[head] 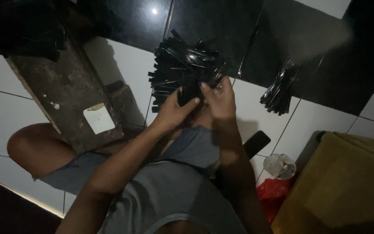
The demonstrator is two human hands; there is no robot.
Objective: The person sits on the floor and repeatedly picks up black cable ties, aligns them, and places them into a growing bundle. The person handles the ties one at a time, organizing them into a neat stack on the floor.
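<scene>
Two hands on one bundle of black strips (182, 69) at 12 o'clock | left hand (172, 112), right hand (219, 102), fingers pinched around its base | I judge it light, glossy, slippery; hold near base | smaller bundle (278, 92) on floor at 2 o'clock

Your view dim and grainy, one bright glare spot on the glossy black tile (154, 11), corners sinking into shadow, edges soft.

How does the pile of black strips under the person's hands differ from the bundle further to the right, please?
The big pile is wider and splayed in many directions; the small bundle is narrow, its strips roughly aligned. Both hands, left hand and right hand, reach the big pile; the small bundle lies untouched. Both are glossy black strips on the tiled floor.
</scene>
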